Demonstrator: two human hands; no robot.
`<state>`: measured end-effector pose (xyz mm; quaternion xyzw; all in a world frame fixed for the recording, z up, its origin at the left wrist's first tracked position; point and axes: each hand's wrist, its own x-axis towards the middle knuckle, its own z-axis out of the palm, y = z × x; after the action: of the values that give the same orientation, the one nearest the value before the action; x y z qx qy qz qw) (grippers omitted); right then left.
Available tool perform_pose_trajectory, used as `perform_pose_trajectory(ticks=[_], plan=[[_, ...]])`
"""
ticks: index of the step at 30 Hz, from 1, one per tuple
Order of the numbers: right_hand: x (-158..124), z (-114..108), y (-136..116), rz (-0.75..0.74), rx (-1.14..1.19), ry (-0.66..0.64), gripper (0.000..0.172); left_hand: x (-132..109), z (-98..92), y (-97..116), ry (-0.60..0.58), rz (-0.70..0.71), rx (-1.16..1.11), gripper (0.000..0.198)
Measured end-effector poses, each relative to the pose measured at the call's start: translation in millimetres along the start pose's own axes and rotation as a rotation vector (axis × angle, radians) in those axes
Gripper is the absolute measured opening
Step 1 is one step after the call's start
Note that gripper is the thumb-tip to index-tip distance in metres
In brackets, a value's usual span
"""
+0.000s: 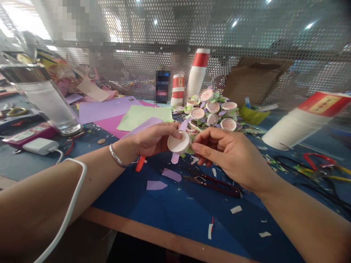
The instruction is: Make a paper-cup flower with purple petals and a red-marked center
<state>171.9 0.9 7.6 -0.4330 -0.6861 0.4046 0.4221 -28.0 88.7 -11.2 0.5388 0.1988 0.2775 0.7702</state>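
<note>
My left hand point(153, 138) grips a white paper cup base point(179, 143), a shallow round piece, with the thumb pressed inside it. A purple paper strip point(185, 125) sticks up from its rim, and a purple tab point(174, 158) with a small red drawing hangs below. At the rim's right side, my right hand point(219, 148) pinches a small green paper piece point(190, 148), partly hidden by the fingertips. Two purple paper cut-outs point(157, 185) lie below on the table. Dark-handled scissors point(214, 182) rest near them, under my right hand.
Decorated cup bases point(212, 107) are heaped behind my hands, near stacked paper cups point(197, 73). Another cup stack point(304, 122) leans at right. A water-filled glass point(52, 102), a power strip point(30, 135) and coloured paper sheets point(146, 117) are left. A white cable point(74, 193) crosses my left forearm.
</note>
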Motion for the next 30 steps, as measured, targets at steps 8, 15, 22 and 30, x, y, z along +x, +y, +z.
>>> perform_pose_trajectory(ticks=[8, 15, 22, 30], plan=[[-0.2, -0.8, 1.5, 0.004, 0.007, -0.015, 0.013, -1.8, 3.0, 0.3, 0.073, -0.024, 0.021, 0.016], [1.0, 0.1, -0.9, 0.006, 0.011, -0.003, 0.016, -2.2, 2.6, 1.1, 0.072, -0.027, 0.040, 0.015], [1.0, -0.7, -2.0, -0.008, -0.021, 0.009, 0.018, -2.4, 2.8, 1.9, 0.064, -0.019, 0.029, 0.012], [1.0, -2.1, -3.3, -0.014, -0.071, 0.025, 0.021, -1.4, 2.4, 1.5, 0.057, -0.008, 0.005, 0.014]])
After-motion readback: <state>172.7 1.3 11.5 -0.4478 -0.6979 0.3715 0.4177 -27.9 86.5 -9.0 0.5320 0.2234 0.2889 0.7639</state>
